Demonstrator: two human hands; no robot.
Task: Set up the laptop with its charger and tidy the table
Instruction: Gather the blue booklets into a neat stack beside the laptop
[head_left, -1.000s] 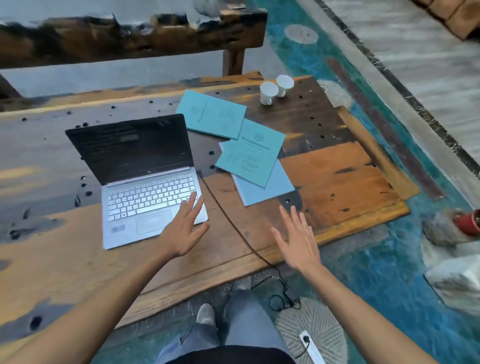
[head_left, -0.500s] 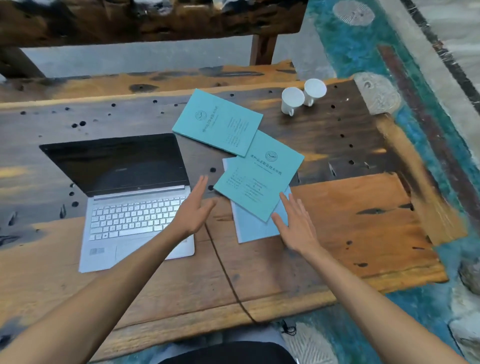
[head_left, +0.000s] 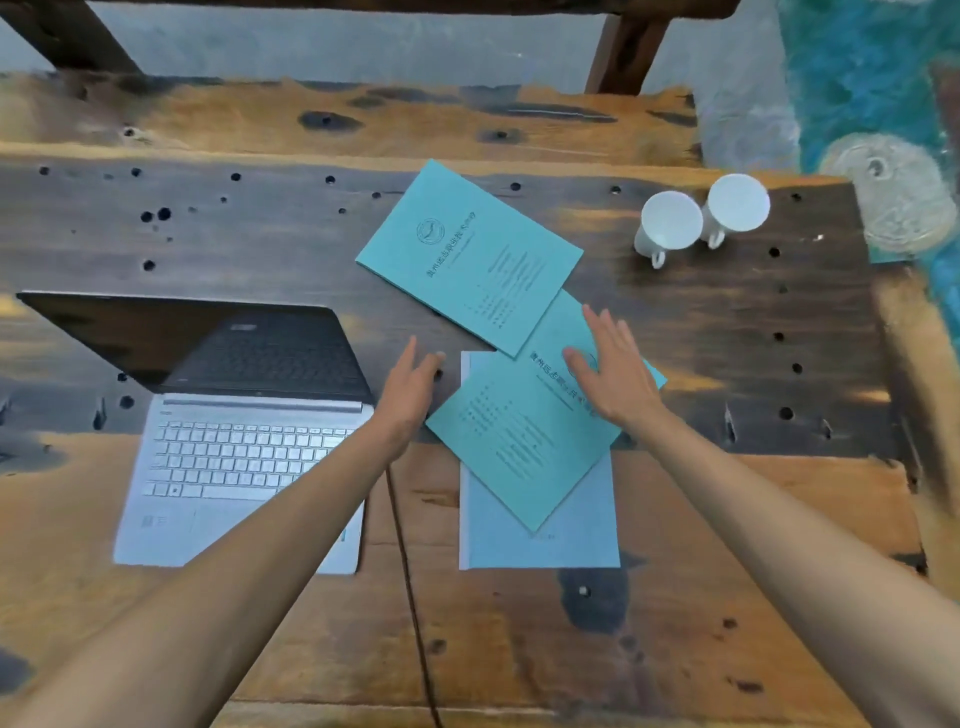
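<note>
1. Nearest us, a thin dark charger cable (head_left: 410, 597) runs across the rough, knot-holed wooden table (head_left: 727, 597) toward the laptop's right side.
2. Our silver laptop (head_left: 234, 457) sits open at left, its flat keys pale and its screen glossy black.
3. Our left hand (head_left: 410, 395) hovers beside it with its fingers straight, gripping nothing.
4. Our right hand (head_left: 610, 369) lies flat, fingers spread, on a matte teal booklet (head_left: 514, 447) that overlaps a pale blue booklet (head_left: 566, 530).
5. Farther off, a second teal booklet (head_left: 467, 254) lies tilted.
6. Two smooth white cups (head_left: 701, 218) stand touching near the far right corner.
</note>
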